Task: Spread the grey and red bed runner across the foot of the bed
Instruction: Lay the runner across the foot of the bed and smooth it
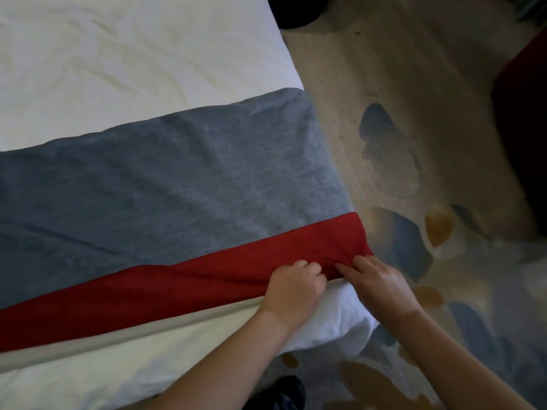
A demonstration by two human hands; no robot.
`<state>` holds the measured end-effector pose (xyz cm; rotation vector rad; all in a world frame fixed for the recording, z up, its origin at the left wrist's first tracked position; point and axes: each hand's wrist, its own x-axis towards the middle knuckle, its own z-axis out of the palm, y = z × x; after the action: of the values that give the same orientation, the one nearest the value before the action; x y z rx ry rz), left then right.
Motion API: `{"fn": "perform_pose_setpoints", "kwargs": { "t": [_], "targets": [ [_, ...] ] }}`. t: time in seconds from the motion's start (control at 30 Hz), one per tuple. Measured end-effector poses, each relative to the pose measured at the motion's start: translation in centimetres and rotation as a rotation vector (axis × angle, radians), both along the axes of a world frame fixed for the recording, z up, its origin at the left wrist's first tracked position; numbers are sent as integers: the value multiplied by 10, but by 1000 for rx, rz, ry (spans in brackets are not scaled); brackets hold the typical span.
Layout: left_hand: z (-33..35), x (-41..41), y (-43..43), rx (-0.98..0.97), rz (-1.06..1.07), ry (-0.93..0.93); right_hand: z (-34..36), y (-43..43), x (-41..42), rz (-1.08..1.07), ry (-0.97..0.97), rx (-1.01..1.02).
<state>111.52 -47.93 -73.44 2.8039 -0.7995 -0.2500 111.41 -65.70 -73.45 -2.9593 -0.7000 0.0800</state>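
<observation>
Here we see the grey and red fabric bed runner lying flat across the white-sheeted bed, long axis running from frame left to the bed's right edge, red band on the near side. Left hand curls its fingers, gripping the red band's near edge; right hand presses mostly straight fingers on it beside the corner.

One bed runner, one bed, two hands, one carpet — perhaps one shoe.
</observation>
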Motion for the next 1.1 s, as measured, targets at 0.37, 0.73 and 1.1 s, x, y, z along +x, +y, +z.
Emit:
{"fn": "perform_pose_setpoints", "kwargs": {
  "t": [0.37, 0.73, 1.1],
  "targets": [
    [0, 11, -5, -75, -153, 28, 2, -28, -15, -49, 183, 126],
    [3, 232, 127, 91, 390, -46, 10, 89, 209, -151, 181, 84],
    [-32, 324, 181, -5, 511, 47, -48, 162, 373, -120, 218, 126]
  ]
}}
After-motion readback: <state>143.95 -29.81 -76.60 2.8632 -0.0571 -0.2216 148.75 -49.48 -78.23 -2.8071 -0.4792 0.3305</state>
